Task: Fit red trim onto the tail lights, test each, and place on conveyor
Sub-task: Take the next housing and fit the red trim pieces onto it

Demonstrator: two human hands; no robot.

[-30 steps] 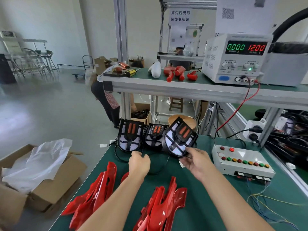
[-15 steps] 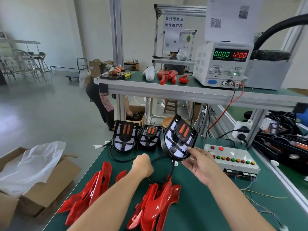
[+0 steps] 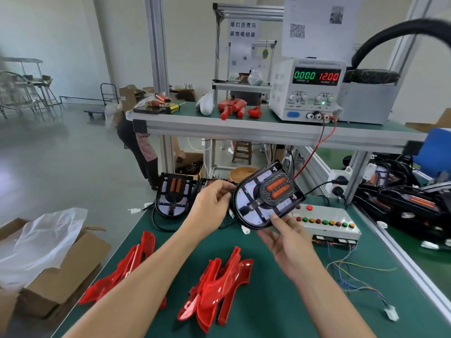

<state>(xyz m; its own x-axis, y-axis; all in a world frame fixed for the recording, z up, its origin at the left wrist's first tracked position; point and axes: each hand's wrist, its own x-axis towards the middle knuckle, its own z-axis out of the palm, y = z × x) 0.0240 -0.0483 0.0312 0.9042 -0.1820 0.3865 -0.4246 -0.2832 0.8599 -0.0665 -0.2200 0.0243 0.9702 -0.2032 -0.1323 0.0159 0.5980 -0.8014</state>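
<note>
The black, D-shaped plastic tail light housing (image 3: 266,200) is held tilted above the green bench mat (image 3: 280,301), just near of the grey push-button test box (image 3: 327,222). Its face shows pale reflective panels speckled with red dots, divided by black ribs, and a raised dark centre block carrying two orange oblong lenses side by side. A white connector plug hangs at its lower rim. The right hand (image 3: 289,245) grasps the housing at its near lower edge, thumb on the face and fingers underneath. The left hand (image 3: 211,208) holds the left rim, fingers curled round the edge. Two further black housings stand propped at the far edge of the mat: one (image 3: 173,198) in full view to the left, the other largely hidden behind the left hand. Two stacks of glossy red moulded trim pieces lie on the near mat, one at left (image 3: 127,269) and one at centre (image 3: 219,289). On the upper shelf, the white bench power supply (image 3: 307,90) reads 0.000 and 12.00; red and black leads run down from it. Loose coloured wires (image 3: 353,272) trail on the right of the mat.
</note>
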